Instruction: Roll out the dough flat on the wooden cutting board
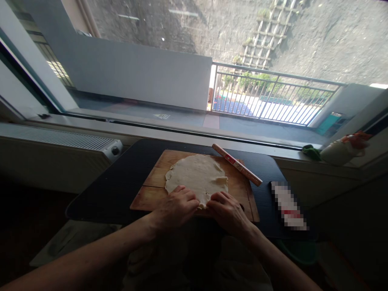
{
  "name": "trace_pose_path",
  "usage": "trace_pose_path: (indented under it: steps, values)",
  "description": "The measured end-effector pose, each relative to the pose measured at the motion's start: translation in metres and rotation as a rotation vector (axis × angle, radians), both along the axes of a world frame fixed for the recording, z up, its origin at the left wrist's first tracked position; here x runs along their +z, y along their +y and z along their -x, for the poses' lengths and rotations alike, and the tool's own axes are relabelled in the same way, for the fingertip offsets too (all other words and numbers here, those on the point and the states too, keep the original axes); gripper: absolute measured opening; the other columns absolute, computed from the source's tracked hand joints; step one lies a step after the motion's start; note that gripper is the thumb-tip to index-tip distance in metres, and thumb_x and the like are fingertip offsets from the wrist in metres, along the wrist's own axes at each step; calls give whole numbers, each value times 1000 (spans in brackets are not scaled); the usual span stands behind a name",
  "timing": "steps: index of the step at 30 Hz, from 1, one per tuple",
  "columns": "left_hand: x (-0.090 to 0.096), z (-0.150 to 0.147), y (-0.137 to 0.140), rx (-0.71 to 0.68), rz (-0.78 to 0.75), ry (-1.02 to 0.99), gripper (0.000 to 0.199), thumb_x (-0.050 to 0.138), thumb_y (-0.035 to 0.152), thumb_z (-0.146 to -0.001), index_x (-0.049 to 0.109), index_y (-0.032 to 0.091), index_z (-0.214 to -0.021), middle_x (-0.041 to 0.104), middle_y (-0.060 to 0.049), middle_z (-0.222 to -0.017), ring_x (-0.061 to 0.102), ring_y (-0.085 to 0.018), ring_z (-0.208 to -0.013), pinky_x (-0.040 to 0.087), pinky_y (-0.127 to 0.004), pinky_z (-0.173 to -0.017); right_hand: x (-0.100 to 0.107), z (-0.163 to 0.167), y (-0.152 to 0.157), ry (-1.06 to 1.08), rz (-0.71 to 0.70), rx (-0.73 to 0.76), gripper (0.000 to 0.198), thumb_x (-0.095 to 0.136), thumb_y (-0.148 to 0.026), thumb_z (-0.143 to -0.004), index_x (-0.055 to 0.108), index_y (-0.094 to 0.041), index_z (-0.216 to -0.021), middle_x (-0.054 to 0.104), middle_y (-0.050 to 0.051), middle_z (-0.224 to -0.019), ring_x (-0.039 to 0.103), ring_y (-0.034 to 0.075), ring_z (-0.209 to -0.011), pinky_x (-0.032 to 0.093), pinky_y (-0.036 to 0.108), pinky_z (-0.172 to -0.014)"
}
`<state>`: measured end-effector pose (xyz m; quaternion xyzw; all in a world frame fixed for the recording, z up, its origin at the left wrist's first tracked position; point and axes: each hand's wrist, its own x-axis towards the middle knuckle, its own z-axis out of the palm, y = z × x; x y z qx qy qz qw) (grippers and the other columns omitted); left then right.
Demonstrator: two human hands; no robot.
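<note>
Where both hands (181,203) (228,209) cover it, the dough (195,173) is hidden.

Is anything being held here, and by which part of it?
The flattened dough, by its near edge, in the left grip and right grip.

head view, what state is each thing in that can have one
Dough: flattened, roughly round, right edge partly folded
Left hand: grip closed on dough's near edge
Right hand: same
Rolling pin: lying slantwise, unheld
Cutting board: flat, under dough
Radiator: on or off, cannot tell
</note>
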<state>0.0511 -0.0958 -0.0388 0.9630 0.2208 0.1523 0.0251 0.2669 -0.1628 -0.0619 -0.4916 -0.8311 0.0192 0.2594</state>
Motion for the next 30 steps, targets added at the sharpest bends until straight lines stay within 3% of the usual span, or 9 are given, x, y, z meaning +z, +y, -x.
trace_pose_path:
  steps: [8, 12, 14, 17, 20, 24, 27, 30]
  values:
    - [10, 5, -4, -97, 113, -27, 17, 50, 20, -87, 66, 21, -91, 64, -4, -89, 57, -17, -86, 38, -36, -90, 6, -13, -4, 46, 21, 6, 16, 51, -23, -90, 66, -24, -92, 61, 3, -91, 54, 15, -87, 42, 28, -83]
    - [10, -4, 22, 71, 115, -170, 21, 48, 23, -89, 67, 20, -97, 67, -6, -96, 59, -19, -92, 40, -36, -91, 10, -34, 20, 86, 59, -420, 25, 44, -31, -92, 67, -24, -98, 62, 6, -97, 58, 17, -89, 42, 28, -79]
    - [13, -14, 49, 200, 97, -184, 22, 48, 24, -87, 68, 19, -96, 67, -7, -99, 59, -20, -95, 41, -36, -92, 15, -43, 38, 51, 175, -622, 32, 43, -41, -92, 68, -22, -95, 63, 7, -97, 60, 19, -86, 42, 29, -75]
    - [25, -31, 95, 448, 170, -12, 33, 44, 30, -88, 61, 17, -113, 63, -8, -116, 54, -22, -111, 38, -34, -99, 27, -50, 68, 20, 387, -751, 50, 35, -54, -91, 69, -18, -83, 66, 11, -88, 62, 23, -82, 42, 32, -72]
    - [37, -49, 132, 510, 232, 83, 40, 45, 35, -85, 58, 16, -118, 62, -11, -120, 55, -24, -111, 42, -33, -93, 38, -45, 94, 30, 486, -751, 51, 41, -57, -87, 68, -16, -77, 67, 14, -82, 63, 26, -82, 43, 34, -72]
    - [41, -67, 159, 560, 335, 201, 44, 53, 46, -76, 62, 15, -107, 66, -15, -108, 61, -28, -99, 46, -34, -82, 41, -34, 121, 76, 452, -700, 22, 66, -38, -74, 67, -16, -77, 68, 13, -85, 62, 25, -88, 43, 32, -74]
    - [40, -74, 170, 610, 385, 255, 52, 62, 54, -65, 63, 15, -99, 64, -17, -108, 58, -33, -102, 46, -38, -82, 40, -32, 132, 124, 495, -651, 11, 68, -28, -68, 67, -18, -70, 67, 9, -73, 62, 21, -73, 43, 28, -64]
    - [40, -74, 179, 609, 409, 254, 50, 66, 49, -59, 63, 17, -97, 61, -16, -114, 54, -33, -107, 44, -38, -85, 43, -36, 134, 193, 539, -550, 10, 66, -26, -67, 66, -18, -62, 64, 4, -61, 56, 15, -57, 38, 24, -52]
